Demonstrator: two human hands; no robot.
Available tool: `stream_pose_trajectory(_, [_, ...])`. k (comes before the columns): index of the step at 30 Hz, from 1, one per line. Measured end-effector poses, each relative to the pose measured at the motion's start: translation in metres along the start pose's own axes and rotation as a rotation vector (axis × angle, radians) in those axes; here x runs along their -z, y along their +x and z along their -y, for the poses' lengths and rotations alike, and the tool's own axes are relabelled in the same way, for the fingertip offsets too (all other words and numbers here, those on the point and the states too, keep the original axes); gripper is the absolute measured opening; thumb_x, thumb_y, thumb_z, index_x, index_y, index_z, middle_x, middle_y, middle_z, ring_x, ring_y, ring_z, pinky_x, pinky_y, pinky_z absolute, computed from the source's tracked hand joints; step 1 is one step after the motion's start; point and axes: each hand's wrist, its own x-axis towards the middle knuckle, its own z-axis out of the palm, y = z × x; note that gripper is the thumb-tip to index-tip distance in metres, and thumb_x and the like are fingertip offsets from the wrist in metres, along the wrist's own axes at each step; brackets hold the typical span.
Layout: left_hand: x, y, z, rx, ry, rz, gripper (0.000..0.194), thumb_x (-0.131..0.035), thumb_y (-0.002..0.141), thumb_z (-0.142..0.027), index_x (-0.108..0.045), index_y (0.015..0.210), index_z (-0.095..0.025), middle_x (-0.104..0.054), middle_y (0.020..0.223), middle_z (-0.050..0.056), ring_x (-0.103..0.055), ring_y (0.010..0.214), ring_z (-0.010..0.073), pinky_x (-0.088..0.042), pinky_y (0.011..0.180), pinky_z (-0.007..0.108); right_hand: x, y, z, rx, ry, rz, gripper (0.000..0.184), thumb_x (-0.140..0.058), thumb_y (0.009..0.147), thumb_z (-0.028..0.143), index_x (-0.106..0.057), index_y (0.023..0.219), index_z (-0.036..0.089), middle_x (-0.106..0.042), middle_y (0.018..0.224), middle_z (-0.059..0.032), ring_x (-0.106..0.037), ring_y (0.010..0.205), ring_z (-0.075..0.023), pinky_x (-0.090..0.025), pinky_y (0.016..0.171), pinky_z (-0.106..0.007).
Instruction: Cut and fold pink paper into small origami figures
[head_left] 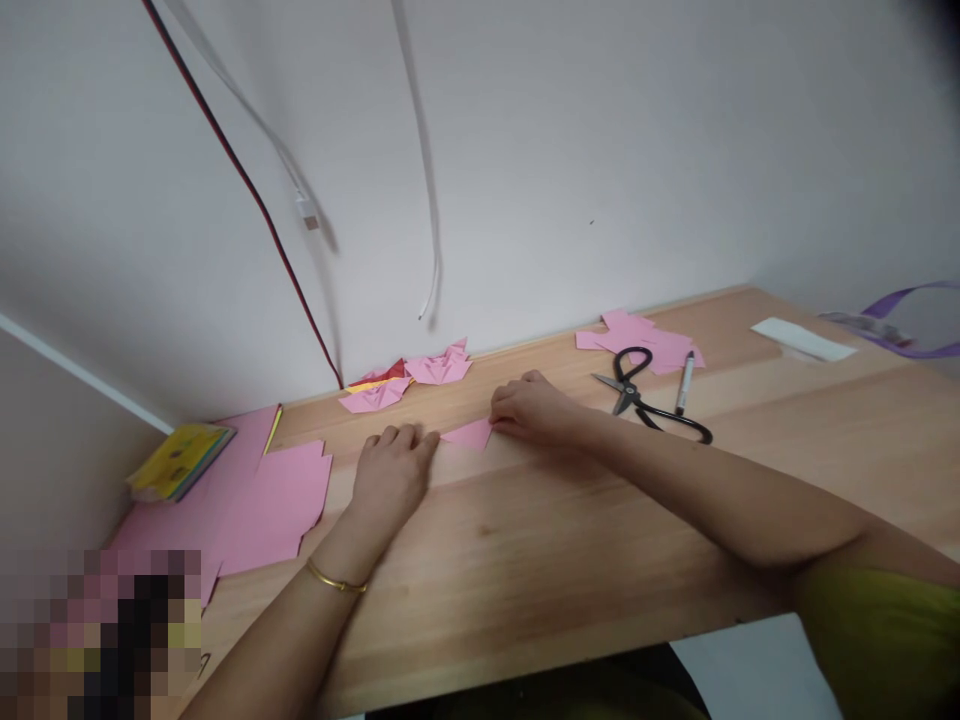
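Pink paper, folded into a small triangle, lies flat on the worktop between our two hands. Its left corner meets the thumb side of our left hand, whose fingers are bent and slightly spread, palm down; we cannot tell whether they pinch that corner or only press it. Our right hand has its fingers curled close together on the triangle's right end, partly covering it.

The worktop is pale wood grain, set against a light wall. Beyond our hands, near the wall, sit folded pink shapes, with red and yellow on the left one. To our left we have large pink sheets, a yellow pack and a yellow pencil. To our right, black-handled scissors lie with blades apart beside a marker, both against pink cut-outs; farther right is a white strip. A red-and-black cord and two white cables hang before the wall.
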Motion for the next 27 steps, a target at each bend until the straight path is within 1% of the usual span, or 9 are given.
stream_pose_trajectory(2, [-0.001, 0.006, -0.009, 0.018, -0.055, -0.057, 0.025, -0.044, 0.086, -0.017, -0.059, 0.105, -0.021, -0.058, 0.108, 0.012, -0.051, 0.094, 0.0276, -0.041, 0.075, 0.043, 0.0, 0.0, 0.001, -0.005, -0.002, 0.004, 0.022, -0.05, 0.088, 0.029, -0.069, 0.084, 0.019, -0.068, 0.095, -0.0069, -0.058, 0.088, -0.0185, -0.023, 0.075, -0.032])
stream_pose_trajectory(4, [-0.004, 0.012, -0.019, -0.009, -0.181, -0.118, 0.025, -0.041, 0.089, -0.018, -0.059, 0.107, -0.019, -0.058, 0.105, 0.011, -0.051, 0.095, 0.0252, -0.043, 0.079, 0.04, -0.001, 0.0, 0.0, -0.005, -0.005, 0.008, 0.023, -0.049, 0.088, 0.029, -0.069, 0.085, 0.019, -0.068, 0.095, -0.007, -0.058, 0.088, -0.0183, -0.023, 0.075, -0.032])
stream_pose_trajectory(6, [-0.009, 0.018, -0.029, -0.098, -0.331, -0.113, 0.024, -0.04, 0.091, -0.021, -0.059, 0.104, -0.018, -0.058, 0.105, 0.01, -0.052, 0.095, 0.022, -0.045, 0.082, 0.037, -0.004, 0.001, -0.002, 0.0, -0.004, 0.006, 0.023, -0.049, 0.089, 0.03, -0.069, 0.086, 0.019, -0.067, 0.097, -0.0073, -0.058, 0.089, -0.0182, -0.023, 0.076, -0.032])
stream_pose_trajectory(8, [-0.013, 0.022, -0.035, -0.126, -0.38, -0.11, 0.022, -0.04, 0.091, -0.022, -0.059, 0.1, -0.017, -0.058, 0.102, 0.01, -0.052, 0.095, 0.0219, -0.045, 0.084, 0.038, -0.007, 0.002, -0.004, 0.002, 0.005, -0.005, 0.023, -0.049, 0.089, 0.03, -0.068, 0.085, 0.018, -0.067, 0.098, -0.0075, -0.058, 0.089, -0.0181, -0.023, 0.077, -0.032])
stream_pose_trajectory(11, [-0.019, 0.024, -0.036, -0.133, -0.37, -0.102, 0.021, -0.043, 0.089, -0.021, -0.059, 0.101, -0.016, -0.057, 0.102, 0.01, -0.051, 0.096, 0.0231, -0.045, 0.084, 0.039, -0.011, 0.004, -0.005, -0.018, 0.012, -0.045, 0.024, -0.048, 0.089, 0.03, -0.066, 0.084, 0.016, -0.067, 0.094, -0.0079, -0.057, 0.088, -0.0185, -0.024, 0.08, -0.033])
stream_pose_trajectory(13, [-0.021, 0.023, -0.034, -0.16, -0.357, -0.096, 0.022, -0.044, 0.088, -0.019, -0.059, 0.104, -0.015, -0.057, 0.106, 0.011, -0.05, 0.099, 0.0238, -0.045, 0.087, 0.04, -0.013, 0.006, -0.002, -0.014, 0.022, -0.083, 0.022, -0.047, 0.09, 0.029, -0.065, 0.091, 0.016, -0.067, 0.095, -0.0083, -0.057, 0.09, -0.0188, -0.024, 0.081, -0.033])
stream_pose_trajectory(16, [-0.023, 0.022, -0.03, -0.22, -0.357, -0.096, 0.027, -0.044, 0.088, -0.018, -0.056, 0.112, -0.015, -0.056, 0.115, 0.012, -0.049, 0.107, 0.0248, -0.043, 0.093, 0.042, -0.017, 0.01, 0.003, 0.058, 0.031, -0.087, 0.024, -0.043, 0.092, 0.027, -0.063, 0.101, 0.018, -0.065, 0.1, -0.0086, -0.055, 0.092, -0.0182, -0.024, 0.081, -0.032])
stream_pose_trajectory(22, [-0.023, 0.021, -0.027, -0.214, -0.351, -0.061, 0.03, -0.045, 0.088, -0.02, -0.055, 0.116, -0.015, -0.054, 0.126, 0.013, -0.047, 0.115, 0.0257, -0.04, 0.097, 0.044, -0.02, 0.013, -0.001, 0.102, -0.056, -0.05, 0.026, -0.043, 0.093, 0.029, -0.066, 0.09, 0.02, -0.066, 0.093, -0.0068, -0.054, 0.087, -0.0169, -0.022, 0.079, -0.033])
stream_pose_trajectory(27, [-0.021, 0.02, -0.025, -0.23, -0.338, -0.041, 0.032, -0.044, 0.089, -0.022, -0.054, 0.118, -0.014, -0.055, 0.126, 0.013, -0.047, 0.114, 0.0247, -0.039, 0.098, 0.042, -0.007, 0.006, -0.016, 0.205, -0.133, -0.006, 0.025, -0.043, 0.091, 0.025, -0.066, 0.081, 0.019, -0.067, 0.085, -0.0052, -0.053, 0.079, -0.0155, -0.021, 0.08, -0.034])
